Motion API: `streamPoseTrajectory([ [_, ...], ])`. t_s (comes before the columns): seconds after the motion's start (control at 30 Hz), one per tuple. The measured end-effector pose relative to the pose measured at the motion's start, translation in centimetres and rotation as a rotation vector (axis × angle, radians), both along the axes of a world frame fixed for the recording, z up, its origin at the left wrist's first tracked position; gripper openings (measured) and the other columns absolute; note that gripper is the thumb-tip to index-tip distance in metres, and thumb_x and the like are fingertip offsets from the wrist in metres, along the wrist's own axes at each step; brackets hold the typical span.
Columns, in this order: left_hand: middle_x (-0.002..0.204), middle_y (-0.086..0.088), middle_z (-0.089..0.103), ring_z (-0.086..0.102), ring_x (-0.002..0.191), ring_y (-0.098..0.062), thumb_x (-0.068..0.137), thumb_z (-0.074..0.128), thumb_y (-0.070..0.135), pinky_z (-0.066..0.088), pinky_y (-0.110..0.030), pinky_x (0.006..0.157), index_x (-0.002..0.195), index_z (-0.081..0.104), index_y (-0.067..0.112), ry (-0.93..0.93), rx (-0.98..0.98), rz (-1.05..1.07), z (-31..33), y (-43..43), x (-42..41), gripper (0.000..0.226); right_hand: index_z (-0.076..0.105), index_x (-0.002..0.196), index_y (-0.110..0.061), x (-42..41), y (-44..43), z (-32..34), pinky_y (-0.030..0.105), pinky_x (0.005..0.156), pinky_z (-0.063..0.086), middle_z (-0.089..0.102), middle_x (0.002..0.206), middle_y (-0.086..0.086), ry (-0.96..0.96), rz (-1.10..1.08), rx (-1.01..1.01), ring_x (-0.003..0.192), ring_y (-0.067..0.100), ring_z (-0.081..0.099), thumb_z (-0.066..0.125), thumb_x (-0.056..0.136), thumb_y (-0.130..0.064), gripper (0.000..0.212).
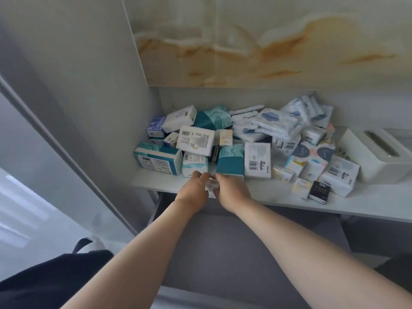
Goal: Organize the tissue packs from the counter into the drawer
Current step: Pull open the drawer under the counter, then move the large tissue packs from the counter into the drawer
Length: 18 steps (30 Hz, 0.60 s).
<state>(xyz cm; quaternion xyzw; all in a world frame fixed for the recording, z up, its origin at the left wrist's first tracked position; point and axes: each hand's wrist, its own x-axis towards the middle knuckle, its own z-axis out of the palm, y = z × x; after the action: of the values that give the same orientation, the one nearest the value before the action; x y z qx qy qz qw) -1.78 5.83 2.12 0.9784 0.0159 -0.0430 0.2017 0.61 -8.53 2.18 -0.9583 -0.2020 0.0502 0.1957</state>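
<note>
counter [274,194]: tissue packs [196,140] heaped | marble wall [267,41] behind | grey drawer [223,241] below

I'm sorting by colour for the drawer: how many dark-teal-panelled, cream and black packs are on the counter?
Dark-teal-panelled packs: 3
Cream packs: 3
Black packs: 1 plainly visible
Total: 7

Both bare forearms reached forward and converged: the left one ran from 7 o'clock up toward 1 o'clock, the right one from 5 o'clock toward 11 o'clock. The left hand [193,191] lay back-up, just at 9 o'clock of the right hand [232,193]. Their fingertips curled toward each other and nearly met, too blurred to show any grip.
</note>
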Motion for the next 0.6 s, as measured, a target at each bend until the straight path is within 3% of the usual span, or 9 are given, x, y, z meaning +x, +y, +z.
streamPoseTrajectory([
  [0.07, 0.142, -0.008, 0.042, 0.056, 0.116, -0.026, 0.086, 0.061, 0.005, 0.046, -0.032, 0.098, 0.142, 0.045, 0.018, -0.020, -0.148, 0.009, -0.4, 1.7, 0.5, 0.059, 0.056, 0.123, -0.015, 0.9, 1.8, -0.5, 0.036, 0.074, 0.050, 0.068, 0.110, 0.011, -0.026, -0.025, -0.002, 0.100, 0.032, 0.065, 0.052, 0.096, -0.016, 0.027],
  [0.17, 0.144, -0.004, 0.045, 0.056, 0.120, -0.019, 0.085, 0.063, 0.004, 0.047, -0.031, 0.100, 0.142, 0.046, 0.018, -0.039, -0.282, 0.039, -0.6, 3.8, 0.8, 0.061, 0.057, 0.123, -0.014, 2.0, 3.6, -0.8, 0.037, 0.073, 0.049, 0.067, 0.109, 0.013, -0.079, -0.059, -0.033, 0.099, 0.033, 0.065, 0.050, 0.098, -0.013, 0.027],
  [0.33, 0.142, -0.002, 0.040, 0.056, 0.114, -0.022, 0.086, 0.062, 0.008, 0.049, -0.036, 0.097, 0.134, 0.050, 0.019, -0.075, -0.133, -0.062, -1.2, 5.4, -0.1, 0.051, 0.045, 0.130, -0.011, 1.9, 3.5, -1.1, 0.035, 0.057, 0.047, 0.069, 0.096, 0.012, -0.177, -0.026, -0.022, 0.081, 0.033, 0.067, 0.052, 0.097, -0.013, 0.033],
  [0.43, 0.122, -0.001, 0.052, 0.059, 0.101, -0.022, 0.087, 0.059, 0.014, 0.051, -0.036, 0.085, 0.115, 0.059, 0.020, -0.084, -0.077, -0.051, -2.3, 4.8, -1.9, 0.028, 0.050, 0.112, -0.017, -0.3, 1.6, -1.4, 0.033, 0.055, 0.041, 0.066, 0.087, 0.005, -0.176, 0.083, 0.049, 0.073, 0.030, 0.063, 0.056, 0.094, -0.019, 0.019],
  [0.5, 0.108, -0.001, 0.064, 0.063, 0.098, -0.022, 0.089, 0.056, 0.020, 0.049, -0.030, 0.085, 0.101, 0.064, 0.021, 0.076, -0.058, -0.096, -2.9, 3.8, -3.7, 0.015, 0.057, 0.098, -0.025, -2.7, 0.3, -1.8, 0.033, 0.063, 0.045, 0.067, 0.094, 0.001, 0.046, 0.211, -0.053, 0.083, 0.027, 0.063, 0.056, 0.091, -0.024, 0.007],
  [0.57, 0.100, -0.001, 0.070, 0.067, 0.095, -0.022, 0.089, 0.056, 0.028, 0.051, -0.029, 0.082, 0.095, 0.067, 0.022, 0.407, -0.098, -0.152, -3.4, 2.3, -5.8, 0.014, 0.064, 0.089, -0.030, -5.2, -0.6, -2.8, 0.032, 0.065, 0.050, 0.070, 0.100, 0.000, 0.451, 0.278, -0.195, 0.088, 0.025, 0.068, 0.058, 0.089, -0.025, 0.008],
  [0.6, 0.096, -0.001, 0.071, 0.070, 0.091, -0.022, 0.090, 0.056, 0.030, 0.052, -0.029, 0.076, 0.092, 0.068, 0.021, 0.574, -0.121, -0.190, -3.9, 1.5, -7.0, 0.015, 0.069, 0.094, -0.029, -6.7, -1.0, -3.5, 0.031, 0.064, 0.053, 0.072, 0.103, 0.000, 0.684, 0.290, -0.250, 0.086, 0.024, 0.070, 0.059, 0.090, -0.024, 0.012],
])
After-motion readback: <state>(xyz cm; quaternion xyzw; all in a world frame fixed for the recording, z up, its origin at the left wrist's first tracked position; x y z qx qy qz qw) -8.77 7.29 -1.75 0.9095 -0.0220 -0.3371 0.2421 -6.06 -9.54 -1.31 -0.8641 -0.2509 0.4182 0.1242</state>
